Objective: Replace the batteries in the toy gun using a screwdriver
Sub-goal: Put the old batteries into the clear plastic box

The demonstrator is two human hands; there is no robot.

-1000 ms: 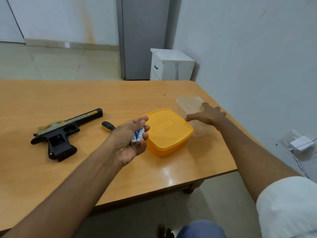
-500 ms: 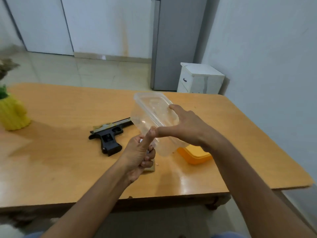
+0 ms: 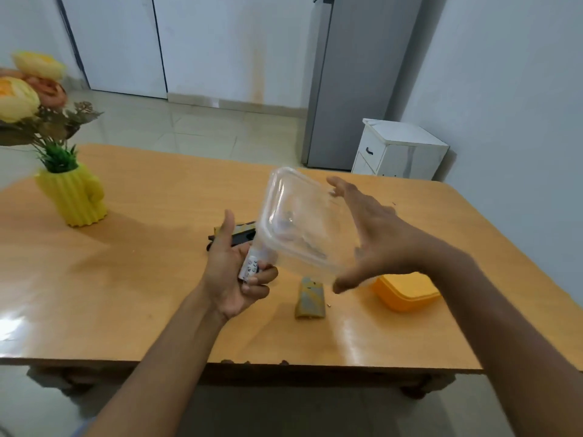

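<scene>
White walls, tiled floor, a grey cabinet and a small white drawer unit [image 3: 400, 149] behind; orange wooden desk [image 3: 126, 294] in front, with a yellow ribbed vase of artificial flowers [image 3: 74, 197] at far left.

Right hand [image 3: 372, 244] spread wide around a clear plastic container [image 3: 299, 222], thumb below and fingers [image 3: 339, 187] over the far rim — container tilted above the desk, mouth tipped toward the left hand. Left hand [image 3: 233, 272] curled around a few white-and-blue batteries [image 3: 250, 266], thumb raised, lower fingers wrapped under them.

Toy gun [image 3: 235, 236] flat on the desk just beyond the left hand, mostly hidden by it and the container. Gold-grey battery cover [image 3: 310, 299] loose on the desk nearer the edge, with what looks like a tiny screw [image 3: 329, 305] beside it. Orange lid [image 3: 407, 293] under the right forearm. Screwdriver not in view.

Judged about midway: cover apparently unscrewed and off, batteries in hand — whether spent or fresh cannot be told. Left to do, probably: fresh cells into the grip, cover back on, screw driven home.
</scene>
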